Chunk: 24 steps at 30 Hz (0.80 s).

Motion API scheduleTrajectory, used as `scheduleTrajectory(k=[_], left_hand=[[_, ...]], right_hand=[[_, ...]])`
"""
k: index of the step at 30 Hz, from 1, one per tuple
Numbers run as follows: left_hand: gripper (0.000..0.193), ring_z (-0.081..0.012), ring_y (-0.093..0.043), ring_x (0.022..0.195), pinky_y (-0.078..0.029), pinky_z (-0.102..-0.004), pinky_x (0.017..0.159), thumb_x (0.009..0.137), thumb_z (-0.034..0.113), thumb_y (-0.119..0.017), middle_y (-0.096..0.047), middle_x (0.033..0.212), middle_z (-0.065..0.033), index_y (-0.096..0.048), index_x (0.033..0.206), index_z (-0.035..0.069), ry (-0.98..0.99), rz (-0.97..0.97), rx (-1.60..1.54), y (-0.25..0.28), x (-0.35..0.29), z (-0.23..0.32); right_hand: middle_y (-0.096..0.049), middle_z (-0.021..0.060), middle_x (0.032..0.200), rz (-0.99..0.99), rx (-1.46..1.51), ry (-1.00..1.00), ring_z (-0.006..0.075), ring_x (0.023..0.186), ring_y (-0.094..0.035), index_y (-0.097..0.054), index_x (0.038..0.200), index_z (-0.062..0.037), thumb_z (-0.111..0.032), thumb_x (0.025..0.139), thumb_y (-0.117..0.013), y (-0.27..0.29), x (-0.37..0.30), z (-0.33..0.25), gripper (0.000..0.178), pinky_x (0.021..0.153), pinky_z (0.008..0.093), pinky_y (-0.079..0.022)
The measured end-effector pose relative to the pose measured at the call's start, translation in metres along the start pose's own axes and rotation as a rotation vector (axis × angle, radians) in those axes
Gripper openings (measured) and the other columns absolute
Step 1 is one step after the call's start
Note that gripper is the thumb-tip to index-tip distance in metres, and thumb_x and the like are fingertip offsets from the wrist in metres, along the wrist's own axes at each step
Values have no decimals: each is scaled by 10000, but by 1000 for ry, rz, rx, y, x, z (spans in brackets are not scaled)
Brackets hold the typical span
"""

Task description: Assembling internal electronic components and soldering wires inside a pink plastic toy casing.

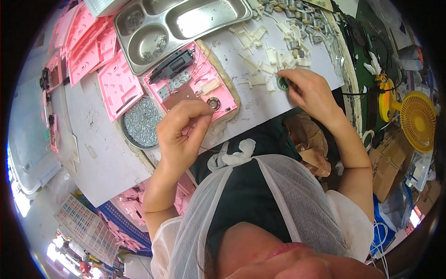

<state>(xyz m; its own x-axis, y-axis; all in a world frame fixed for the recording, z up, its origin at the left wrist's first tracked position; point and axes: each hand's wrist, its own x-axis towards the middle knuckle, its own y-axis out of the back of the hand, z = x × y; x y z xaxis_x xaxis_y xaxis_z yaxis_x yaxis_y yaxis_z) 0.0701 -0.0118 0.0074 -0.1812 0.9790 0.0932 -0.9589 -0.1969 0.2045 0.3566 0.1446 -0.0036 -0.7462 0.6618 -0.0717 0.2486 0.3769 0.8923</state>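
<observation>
A pink plastic housing [220, 82] lies open at the middle of the table, holding a black module [173, 66], thin wires and a round metal-centred part [213, 103]. My left hand [182, 128] is over its near edge, with thumb and index finger closed together beside the round part. Whatever they pinch is too small to make out. To the right, my right hand [312, 90] has its fingers curled at a small green round dish [282, 83]. Its fingertips reach the dish's rim, and what they hold is hidden.
A steel compartment tray [174, 38] with small metal parts stands behind the housing. A round bowl of screws [143, 123] is at its left, near stacked pink panels [86, 42]. White plastic pieces [267, 68] and small motors [297, 14] lie back right. A yellow fan [417, 122] stands far right.
</observation>
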Motion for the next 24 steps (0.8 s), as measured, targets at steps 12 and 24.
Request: scheduleTrajectory(k=[12,24], left_hand=[[207,-153,-666,833,-549,-274,714,837,-75,-707,-670,939,-96,-631,1020,-14,-5,63,-61,-22,-16,-3],[386,-97,-635,924,-515,-230,781,879,-80,-691,-640,1003,-51,-474,1177,34,176,-32,-232,-34,-13,-3]], right_hand=[[-610,74,808,-22,245,-225,189,729,-611,-628,1216,-50,-31,822,-681,7,2,-14,399,651,321,-478],[-524,-36,820,-255,1454,-162,31,721,-505,-584,1319,7,-36,900,-700,-29,20,-76,437,662,188,-416]])
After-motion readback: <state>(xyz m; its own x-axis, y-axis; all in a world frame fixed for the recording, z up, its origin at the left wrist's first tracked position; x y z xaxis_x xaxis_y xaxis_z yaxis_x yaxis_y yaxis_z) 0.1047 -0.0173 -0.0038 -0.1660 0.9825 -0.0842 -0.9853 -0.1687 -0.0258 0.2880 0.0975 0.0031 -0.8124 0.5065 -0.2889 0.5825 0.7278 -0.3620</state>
